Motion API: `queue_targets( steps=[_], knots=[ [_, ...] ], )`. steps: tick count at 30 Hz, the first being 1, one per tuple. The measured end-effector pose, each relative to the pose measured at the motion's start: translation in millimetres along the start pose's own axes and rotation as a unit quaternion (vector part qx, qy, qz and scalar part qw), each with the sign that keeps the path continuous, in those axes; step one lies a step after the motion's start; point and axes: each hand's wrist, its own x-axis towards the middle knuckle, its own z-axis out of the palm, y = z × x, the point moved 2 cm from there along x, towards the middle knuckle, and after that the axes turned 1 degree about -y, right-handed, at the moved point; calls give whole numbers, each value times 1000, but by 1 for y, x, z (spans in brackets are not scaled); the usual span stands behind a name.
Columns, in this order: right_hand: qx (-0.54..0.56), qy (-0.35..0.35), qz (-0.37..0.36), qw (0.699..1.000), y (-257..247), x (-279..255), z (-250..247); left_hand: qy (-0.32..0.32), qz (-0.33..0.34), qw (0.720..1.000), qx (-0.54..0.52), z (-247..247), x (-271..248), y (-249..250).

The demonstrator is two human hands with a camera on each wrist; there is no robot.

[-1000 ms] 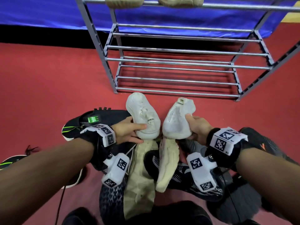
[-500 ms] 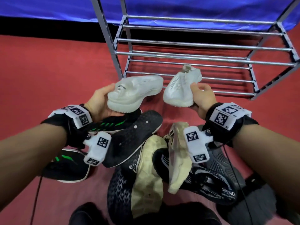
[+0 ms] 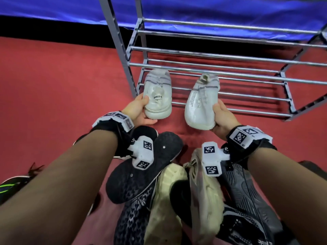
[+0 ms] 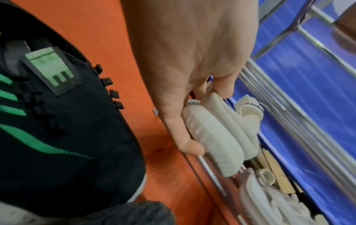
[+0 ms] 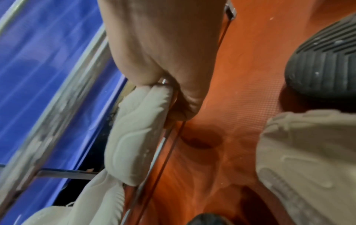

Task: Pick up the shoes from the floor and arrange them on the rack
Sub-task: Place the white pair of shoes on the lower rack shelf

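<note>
Nearest you, a pile of shoes (image 3: 159, 200) lies on the red floor (image 3: 53, 85) between your forearms, black ones and cream ones, soles up. Beyond it your left hand (image 3: 139, 112) clasps the heel of one white shoe (image 3: 158, 93), thumb on top. Your right hand (image 3: 223, 117) grips the heel of the other shoe (image 3: 200, 101). Both toes point at the rack (image 3: 230, 68), held just before its lowest bars. Behind the rack hangs a blue sheet (image 3: 53, 7).
</note>
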Motion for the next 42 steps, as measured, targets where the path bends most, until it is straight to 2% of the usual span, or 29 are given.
queue_targets(
  steps=[5, 7, 10, 12, 14, 16, 20, 24, 27, 29, 31, 33, 42],
  knots=[
    [27, 41, 58, 997, 16, 19, -7, 33, -18, 998, 50, -8, 8, -25],
    [40, 18, 108, 993, 28, 25, -10, 40, -33, 998, 36, -12, 12, -37],
    [10, -48, 168, 985, 35, 1, 2, 38, -24, 999, 22, -14, 16, -51],
    [-8, -60, 155, 986, 47, -3, 5, 26, -10, 999, 32, -11, 17, -54],
    [7, -41, 110, 993, 52, -6, 8, 12, 8, 999, 38, -5, 17, -52],
    [16, -25, 62, 998, 49, -8, 11, 25, 18, 999, 16, 0, 16, -45],
    [-1, -38, -30, 999, 37, -12, 12, 44, 41, 998, -36, 4, 17, -29],
    [-39, -53, -87, 994, 26, -4, 12, 50, 77, 995, -42, 11, 20, -10],
    [-69, -62, -86, 992, 16, 17, 12, 67, 74, 994, -49, 17, 31, -7],
    [-77, -67, -62, 993, 9, 30, 12, 102, 45, 994, -9, 17, 42, -15],
    [-80, -56, -41, 994, 9, 41, 9, 113, 3, 993, 39, 18, 50, -27],
    [-83, -36, -30, 995, 16, 51, 4, 121, -11, 992, 47, 16, 55, -38],
    [-111, -5, -28, 993, 21, 73, -4, 152, 24, 988, 20, 15, 61, -36]
  ],
)
